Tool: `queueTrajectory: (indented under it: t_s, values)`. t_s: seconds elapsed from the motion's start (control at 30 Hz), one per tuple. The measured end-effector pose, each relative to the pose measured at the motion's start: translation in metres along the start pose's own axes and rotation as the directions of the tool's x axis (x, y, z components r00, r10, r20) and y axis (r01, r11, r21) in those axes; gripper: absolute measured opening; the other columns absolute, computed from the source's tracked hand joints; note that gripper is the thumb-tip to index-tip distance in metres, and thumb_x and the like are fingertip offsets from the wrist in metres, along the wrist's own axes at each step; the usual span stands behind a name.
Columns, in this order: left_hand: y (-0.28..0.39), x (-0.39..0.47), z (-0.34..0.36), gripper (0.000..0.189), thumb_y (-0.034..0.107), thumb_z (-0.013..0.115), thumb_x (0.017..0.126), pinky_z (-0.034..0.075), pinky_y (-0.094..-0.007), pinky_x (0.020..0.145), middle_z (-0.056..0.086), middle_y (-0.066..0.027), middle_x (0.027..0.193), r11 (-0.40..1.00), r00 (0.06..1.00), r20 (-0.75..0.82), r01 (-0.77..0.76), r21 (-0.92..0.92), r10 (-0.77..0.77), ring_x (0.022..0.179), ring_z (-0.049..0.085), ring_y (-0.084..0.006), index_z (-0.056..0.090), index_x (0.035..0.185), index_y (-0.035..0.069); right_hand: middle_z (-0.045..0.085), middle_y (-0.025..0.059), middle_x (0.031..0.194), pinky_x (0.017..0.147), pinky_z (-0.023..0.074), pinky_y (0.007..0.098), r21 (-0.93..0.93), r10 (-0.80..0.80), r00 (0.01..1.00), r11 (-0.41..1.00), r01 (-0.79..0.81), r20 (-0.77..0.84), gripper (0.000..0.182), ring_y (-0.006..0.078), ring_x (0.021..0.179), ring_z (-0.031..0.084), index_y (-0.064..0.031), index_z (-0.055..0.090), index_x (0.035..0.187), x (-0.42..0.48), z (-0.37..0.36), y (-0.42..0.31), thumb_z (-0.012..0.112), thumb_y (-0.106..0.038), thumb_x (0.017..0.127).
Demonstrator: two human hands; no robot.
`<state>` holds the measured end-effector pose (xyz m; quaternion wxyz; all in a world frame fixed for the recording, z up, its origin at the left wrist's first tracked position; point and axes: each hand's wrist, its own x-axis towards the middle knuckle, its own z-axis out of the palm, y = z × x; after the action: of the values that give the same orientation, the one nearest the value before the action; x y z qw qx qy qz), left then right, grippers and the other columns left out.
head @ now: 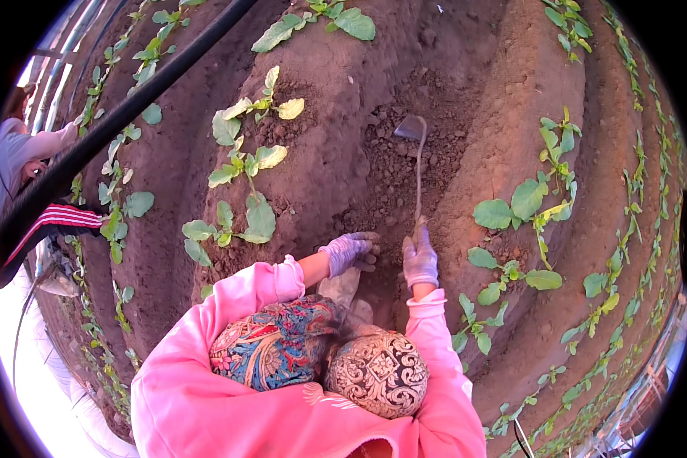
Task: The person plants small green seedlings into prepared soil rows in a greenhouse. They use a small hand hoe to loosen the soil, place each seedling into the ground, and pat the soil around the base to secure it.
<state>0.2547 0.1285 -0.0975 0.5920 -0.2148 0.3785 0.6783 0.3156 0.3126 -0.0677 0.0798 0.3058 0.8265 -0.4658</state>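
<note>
My right hand (421,263), in a pale purple work glove, is closed around the wooden end of a short-handled hoe (419,177). Its thin curved shank runs away from me to a flat metal blade (410,127), which rests on crumbled soil (398,166) in the furrow. My left hand (352,255), gloved alike, hovers near my shoe (342,286) with bent fingers spread and nothing seen in them. Leafy seedlings (257,217) grow on the ridge to the left, some with yellowed leaves. More seedlings (526,200) stand on the right ridge.
A black strap or hose (120,120) crosses the upper left, close to the camera. At the far left another person (23,149) reaches toward a plant row (114,194). Raised soil ridges (320,131) flank the furrow, and further planted rows (630,229) curve along the right.
</note>
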Motion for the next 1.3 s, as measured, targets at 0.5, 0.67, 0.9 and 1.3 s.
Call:
queueTrajectory:
  t_s: [0.5, 0.67, 0.9, 1.3]
  values:
    - [0.000, 0.000, -0.017, 0.036, 0.013, 0.054, 0.082, 0.049, -0.0457, 0.074, 0.059, -0.0093, 0.096, 0.989, 0.992, 0.115, -0.028, -0.142, 0.044, 0.078, 0.060, -0.0229, 0.043, 0.116, 0.006, 0.044, 0.0221, 0.121, 0.083, 0.0426, 0.0327, -0.060, -0.229, 0.954, 0.973, 0.222, -0.192, 0.050, 0.0292, 0.105, 0.051, -0.0095, 0.029, 0.131, -0.037, -0.014, -0.036, 0.047, -0.016, 0.085]
    - [-0.009, 0.012, -0.023, 0.038, 0.013, 0.055, 0.081, 0.049, -0.0459, 0.074, 0.059, -0.0072, 0.096, 0.979, 0.991, 0.132, -0.004, -0.204, 0.032, 0.079, 0.060, -0.0225, 0.042, 0.116, 0.006, 0.052, 0.0204, 0.111, 0.078, 0.0441, 0.0348, -0.112, 0.090, 0.994, 0.990, -0.082, 0.067, 0.051, 0.0302, 0.099, 0.054, -0.0086, 0.029, 0.131, 0.006, -0.011, -0.036, 0.049, -0.016, 0.084]
    - [0.000, 0.000, -0.026, 0.034, 0.012, 0.053, 0.082, 0.049, -0.0456, 0.073, 0.058, -0.0074, 0.093, 0.986, 0.999, 0.039, -0.026, -0.166, 0.033, 0.076, 0.060, -0.0224, 0.044, 0.114, 0.007, 0.058, 0.0252, 0.078, 0.058, 0.0466, 0.0391, -0.044, -0.176, 0.972, 0.984, 0.171, -0.157, 0.051, 0.0342, 0.065, 0.058, -0.0197, 0.029, 0.132, -0.028, 0.001, -0.003, 0.048, -0.020, 0.085]
    - [-0.011, 0.009, -0.037, 0.035, 0.011, 0.051, 0.083, 0.049, -0.0467, 0.072, 0.058, -0.0091, 0.094, 0.981, 0.998, 0.066, 0.034, -0.193, -0.022, 0.075, 0.060, -0.0236, 0.043, 0.116, 0.005, 0.056, 0.0270, 0.088, 0.065, 0.0444, 0.0429, -0.108, -0.001, 0.998, 0.994, -0.007, -0.068, 0.048, 0.0410, 0.081, 0.055, -0.0216, 0.032, 0.130, 0.011, -0.007, -0.026, 0.048, -0.023, 0.084]
